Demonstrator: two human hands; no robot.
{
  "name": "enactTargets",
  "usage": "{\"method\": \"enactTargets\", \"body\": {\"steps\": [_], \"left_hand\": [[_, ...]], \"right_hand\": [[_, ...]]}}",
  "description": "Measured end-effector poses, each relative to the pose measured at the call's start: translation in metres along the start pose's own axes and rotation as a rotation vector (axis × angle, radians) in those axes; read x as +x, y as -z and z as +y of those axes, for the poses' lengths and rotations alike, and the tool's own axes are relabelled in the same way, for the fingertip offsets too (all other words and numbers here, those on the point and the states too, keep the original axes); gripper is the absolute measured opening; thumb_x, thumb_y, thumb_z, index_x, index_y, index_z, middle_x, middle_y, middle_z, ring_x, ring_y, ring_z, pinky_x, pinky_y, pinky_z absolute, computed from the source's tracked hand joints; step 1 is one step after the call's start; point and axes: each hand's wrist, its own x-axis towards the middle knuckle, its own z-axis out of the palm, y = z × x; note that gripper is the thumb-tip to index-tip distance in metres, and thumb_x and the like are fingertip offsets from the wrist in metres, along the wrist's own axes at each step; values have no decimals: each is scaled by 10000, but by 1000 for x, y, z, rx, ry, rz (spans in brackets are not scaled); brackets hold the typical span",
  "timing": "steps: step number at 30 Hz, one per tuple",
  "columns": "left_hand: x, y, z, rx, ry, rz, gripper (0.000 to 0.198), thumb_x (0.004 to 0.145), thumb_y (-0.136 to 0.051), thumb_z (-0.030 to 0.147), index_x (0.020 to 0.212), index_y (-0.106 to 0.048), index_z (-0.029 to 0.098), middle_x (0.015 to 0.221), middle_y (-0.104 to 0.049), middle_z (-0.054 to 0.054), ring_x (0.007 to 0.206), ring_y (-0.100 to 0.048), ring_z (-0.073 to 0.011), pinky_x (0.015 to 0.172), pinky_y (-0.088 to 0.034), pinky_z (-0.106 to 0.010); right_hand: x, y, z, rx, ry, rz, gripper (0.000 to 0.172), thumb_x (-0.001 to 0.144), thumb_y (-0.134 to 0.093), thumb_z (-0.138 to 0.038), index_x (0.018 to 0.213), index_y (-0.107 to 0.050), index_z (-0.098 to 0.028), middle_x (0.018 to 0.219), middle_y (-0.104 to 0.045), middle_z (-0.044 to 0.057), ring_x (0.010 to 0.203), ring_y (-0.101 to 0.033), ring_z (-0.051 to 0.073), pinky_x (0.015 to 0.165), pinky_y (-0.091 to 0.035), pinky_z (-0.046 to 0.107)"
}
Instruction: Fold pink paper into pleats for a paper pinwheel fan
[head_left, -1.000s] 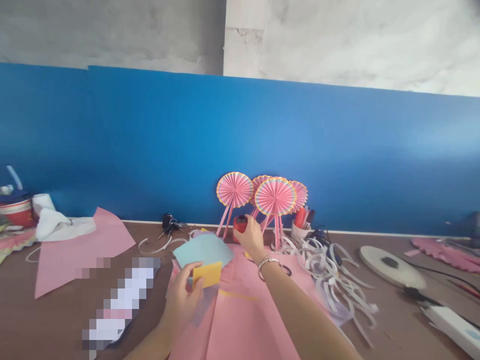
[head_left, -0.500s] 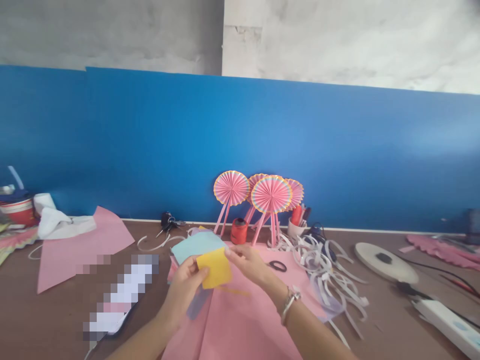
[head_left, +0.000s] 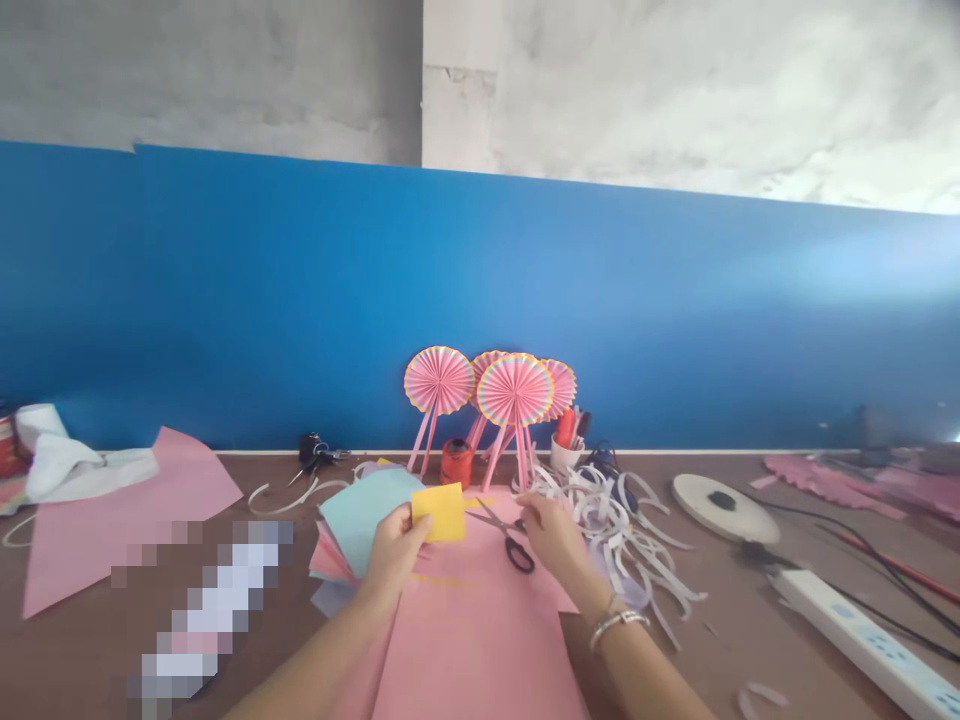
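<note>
My left hand pinches a small yellow paper square between thumb and fingers, above the pink sheets. To its right, my right hand has its fingers curled at the upper handle loop of dark-handled scissors. Part of that loop is hidden behind the fingers. The blades are slightly apart and point left toward the yellow square. Under both hands lies large pink paper, with thin yellow strips on it. Light blue paper lies beside my left hand.
Pink pleated paper fans stand at the back beside a red tin and a white cup of tools. Curled white strips heap to the right. Farther right are a round cream disc and a power strip. Keys lie back left.
My right hand has left the yellow square and moved right to the scissors, whose handle has turned. My left hand still holds the square. The view has shifted slightly right.
</note>
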Motion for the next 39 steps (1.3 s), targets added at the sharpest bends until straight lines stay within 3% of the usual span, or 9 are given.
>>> {"method": "enactTargets", "body": {"steps": [5,9,16,23,26,31,34,36,39], "left_hand": [[1,9,-12,-19,-18,20,383,559,-664,200,929,-574,157,799,-706,-38,685,-663,-202,562,-513,-265],[-1,11,-17,-45,-25,13,419,535,-679,187,934,-557,159,802,-701,-40,718,-664,-203,585,-513,-259],[-4,8,-19,-62,-29,-10,376,550,-683,218,907,-581,158,865,-707,-58,821,-665,-214,677,-514,-263],[-11,8,-13,-58,-52,-46,314,590,-678,220,887,-592,164,862,-707,-53,817,-660,-210,715,-509,-281],[-10,9,-12,-48,-52,-67,303,583,-686,219,869,-602,164,843,-708,-48,814,-657,-214,716,-504,-282],[-10,9,-13,-38,-31,-96,281,600,-688,260,853,-614,163,817,-705,-40,808,-657,-217,719,-499,-285],[-11,7,-15,-70,-17,-72,393,584,-711,287,939,-592,167,897,-710,-59,843,-661,-232,731,-501,-301],[-11,5,-16,-91,-11,-54,497,578,-724,294,1027,-551,170,891,-711,-61,826,-666,-229,714,-500,-299],[-13,5,-14,-97,-14,-26,571,591,-726,307,1101,-509,169,770,-702,-25,744,-666,-200,673,-488,-271]], "right_hand": [[4,13,34,-332,-128,110,304,830,-401,-140,1011,-644,-120,794,-685,139,800,-630,257,702,-401,327],[7,10,39,108,-86,128,295,762,-423,-153,943,-655,-127,846,-677,115,824,-607,230,727,-413,318],[-4,-4,27,861,-190,-31,115,626,-526,-247,625,-606,-166,505,-485,-40,497,-435,103,506,-339,229],[-3,-7,30,1187,-264,-187,320,653,-663,-359,900,-706,-160,995,-689,101,961,-616,229,859,-457,344],[-1,-4,37,894,-167,-68,389,747,-583,-414,1055,-666,-191,1090,-666,106,1041,-594,253,903,-437,395],[0,11,46,-93,-104,221,425,770,-475,-154,1172,-613,-163,970,-678,134,1018,-579,302,895,-396,454],[-1,13,45,-318,39,345,539,711,-455,-64,1228,-566,-170,1180,-599,139,1126,-503,311,918,-373,454],[-2,8,43,-299,171,283,475,726,-460,-87,1174,-595,-168,1195,-593,125,1127,-503,283,932,-374,419],[-7,-1,34,-240,227,-20,317,771,-502,-188,1050,-653,-176,1050,-667,103,999,-580,233,874,-410,325]]}}
